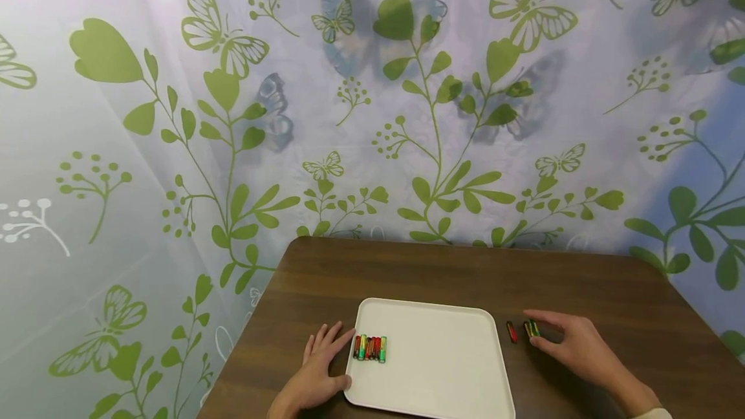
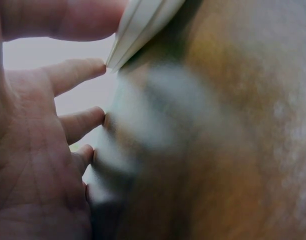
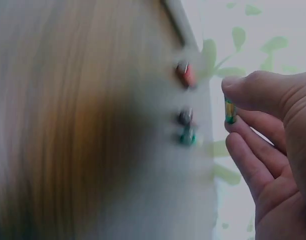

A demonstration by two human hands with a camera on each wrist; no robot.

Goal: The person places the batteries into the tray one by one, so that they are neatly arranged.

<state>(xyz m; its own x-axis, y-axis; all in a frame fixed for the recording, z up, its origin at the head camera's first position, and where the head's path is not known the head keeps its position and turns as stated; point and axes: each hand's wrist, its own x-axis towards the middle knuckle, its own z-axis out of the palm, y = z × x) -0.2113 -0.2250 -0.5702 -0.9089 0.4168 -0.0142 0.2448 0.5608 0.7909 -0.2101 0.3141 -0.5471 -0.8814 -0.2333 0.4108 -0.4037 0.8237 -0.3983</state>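
My left hand (image 1: 314, 374) is spread at the left side of a white tray (image 1: 433, 361), its thumb and fingertips right at the rim. Its fingers stay straight in the left wrist view, beside the tray's pale edge (image 2: 145, 30). Several red and green AA-size batteries (image 1: 370, 348) lie in a row at the tray's left. To the right of the tray, my right hand (image 1: 582, 346) pinches a green-and-gold battery (image 3: 230, 111) between thumb and fingers. Below it on the table, in the right wrist view, are a red battery (image 3: 185, 75), a dark one (image 3: 185, 116) and a green one (image 3: 188, 135).
A dark brown wooden table (image 1: 454, 267) carries the tray and the batteries. Behind it and at the left hangs a pale curtain (image 1: 361, 147) printed with green leaves and butterflies. The table's far edge runs along the curtain.
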